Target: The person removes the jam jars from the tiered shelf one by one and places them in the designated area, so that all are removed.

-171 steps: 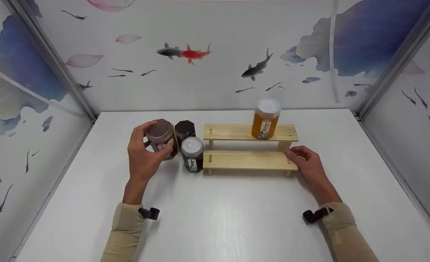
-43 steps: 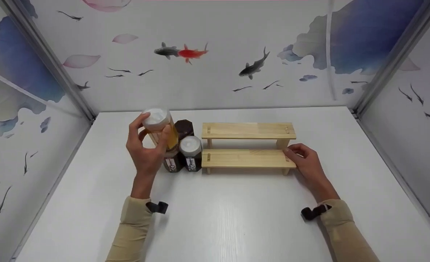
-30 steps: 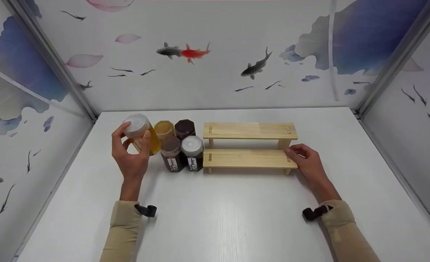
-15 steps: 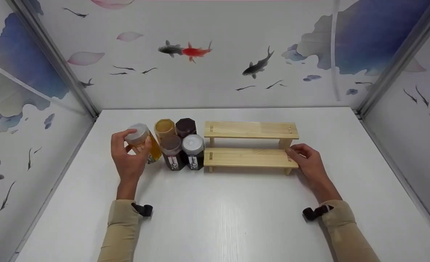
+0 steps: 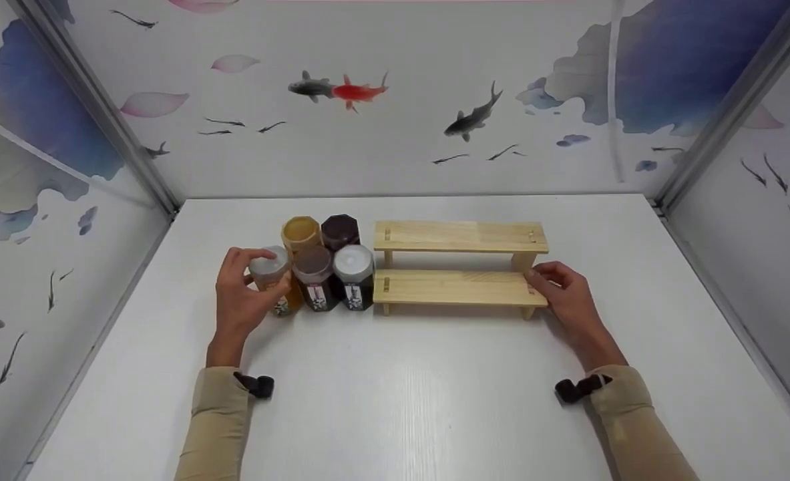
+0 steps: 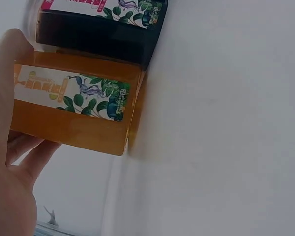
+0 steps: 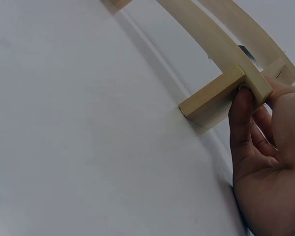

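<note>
In the head view my left hand (image 5: 241, 297) holds an amber honey jar (image 5: 289, 299) with a pale lid, thumb on one side and fingers on the other. The left wrist view shows this jar (image 6: 69, 130) with its flowered label against a dark jar (image 6: 98, 37); its base is at or very near the tabletop. With thumb and fingers my right hand (image 5: 571, 304) pinches the right end of a two-tier wooden rack's lower shelf (image 5: 458, 287). Seen in the right wrist view, the thumb (image 7: 242, 115) presses that shelf end (image 7: 255, 81).
Next to the held jar stand a brown-lidded dark jar (image 5: 318, 284), a white-lidded dark jar (image 5: 354, 277), a yellow-topped jar (image 5: 301, 230) and a dark-topped jar (image 5: 340, 230). The rack's upper shelf (image 5: 458, 236) rises behind the lower one. Printed walls (image 5: 395, 153) enclose the white table (image 5: 401, 387).
The amber jar stood on the upper shelf at first. My left hand has since carried it left, then lowered it beside the brown-lidded jar, which that hand held earlier. My right hand stays put.
</note>
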Demonstrator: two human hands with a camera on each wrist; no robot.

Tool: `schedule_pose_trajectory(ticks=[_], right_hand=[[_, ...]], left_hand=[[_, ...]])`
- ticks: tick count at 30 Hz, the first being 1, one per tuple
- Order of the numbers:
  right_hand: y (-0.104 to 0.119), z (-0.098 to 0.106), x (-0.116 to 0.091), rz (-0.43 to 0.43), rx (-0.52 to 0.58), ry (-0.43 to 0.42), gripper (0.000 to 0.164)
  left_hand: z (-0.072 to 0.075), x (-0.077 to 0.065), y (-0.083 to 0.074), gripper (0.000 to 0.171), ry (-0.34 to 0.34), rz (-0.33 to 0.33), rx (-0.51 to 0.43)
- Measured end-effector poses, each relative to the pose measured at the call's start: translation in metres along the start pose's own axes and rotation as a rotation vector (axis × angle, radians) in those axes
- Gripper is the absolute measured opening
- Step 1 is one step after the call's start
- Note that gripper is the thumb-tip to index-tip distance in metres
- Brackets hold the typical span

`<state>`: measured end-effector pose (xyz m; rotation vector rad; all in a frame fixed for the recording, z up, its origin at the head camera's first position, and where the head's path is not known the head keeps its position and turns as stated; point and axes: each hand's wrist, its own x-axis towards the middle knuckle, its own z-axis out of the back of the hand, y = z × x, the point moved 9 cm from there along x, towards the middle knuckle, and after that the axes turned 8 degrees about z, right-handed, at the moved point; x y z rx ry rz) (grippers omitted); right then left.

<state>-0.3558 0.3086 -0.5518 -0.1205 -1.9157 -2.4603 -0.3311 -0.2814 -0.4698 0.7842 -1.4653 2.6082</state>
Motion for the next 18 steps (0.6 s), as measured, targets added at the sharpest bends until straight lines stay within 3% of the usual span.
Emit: schedule_pose_trajectory(ticks=[11, 18], right_hand=[[-0.0020, -0.0005, 0.0002, -0.017, 0.017, 0.005, 0.056], [-0.0017, -0.0042, -0.0002, -0.035, -0.014, 0.039, 0.060]], left_hand=[[0.0005, 0.0008, 0.0014, 0.047, 0.117, 0.030, -0.005], [0.0052, 0.0048, 0.0020, 0.052, 0.188, 0.101, -0.009]])
